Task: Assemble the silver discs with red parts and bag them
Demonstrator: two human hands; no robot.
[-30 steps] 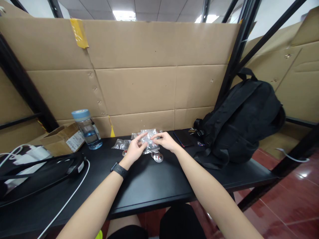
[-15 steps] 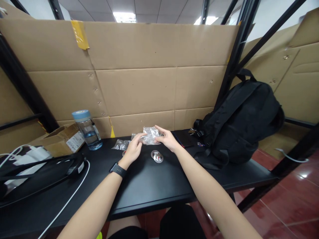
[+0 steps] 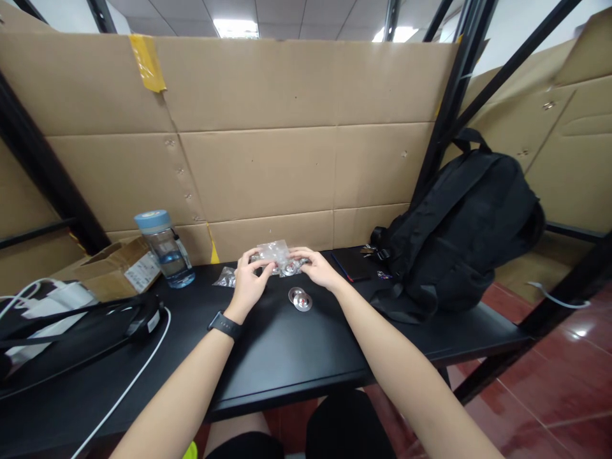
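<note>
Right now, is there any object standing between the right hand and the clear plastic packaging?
Nothing visible stands in the way: the right hand has its fingers at the right edge of the clear plastic packaging. The two shiny discs lie nearer the person's body, outside that gap.

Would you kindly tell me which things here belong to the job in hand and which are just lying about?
Seemingly in use: clear plastic packaging at the left hand and right hand; shiny round discs.
Apparently lying about: black backpack; water bottle; cardboard box.
</note>
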